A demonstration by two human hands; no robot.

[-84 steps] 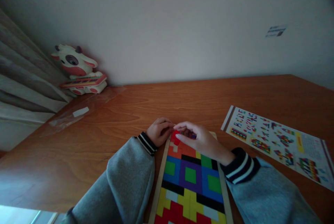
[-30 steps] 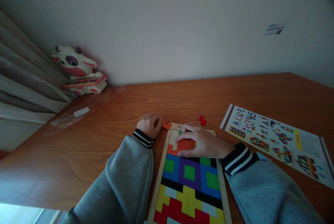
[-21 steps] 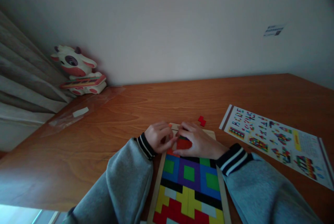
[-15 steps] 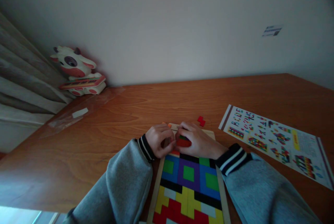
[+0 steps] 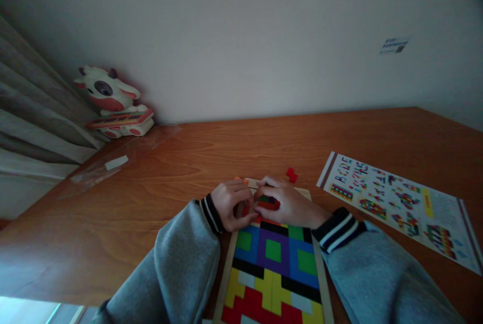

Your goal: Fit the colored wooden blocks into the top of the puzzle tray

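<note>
A wooden puzzle board [image 5: 223, 284] lies in front of me, filled with coloured block pieces: yellow, red, black, blue, purple and green. My left hand [image 5: 234, 206] is at its far left corner, fingers bent and thumb stretched toward the other hand. My right hand [image 5: 285, 203] comes over the far end from the right, thumb and index finger curved toward each other. Inside that curve show orange-red pieces [image 5: 268, 205] and a bit of green. The fingertips of both hands nearly meet over the board. What sits between them is hidden or too small to make out.
Beyond the board lies a loose red piece [image 5: 292, 175]. Small orange pieces [image 5: 237, 178] show behind my left hand. A printed pattern sheet [image 5: 400, 208] lies to the right. At the back left stands a cow toy with a keyboard [image 5: 116, 105], near a curtain [image 5: 41, 112].
My left thumb has stretched a little to the right. The right hand's thumb and index finger have opened slightly, showing more of the orange-red pieces. The board has stayed put.
</note>
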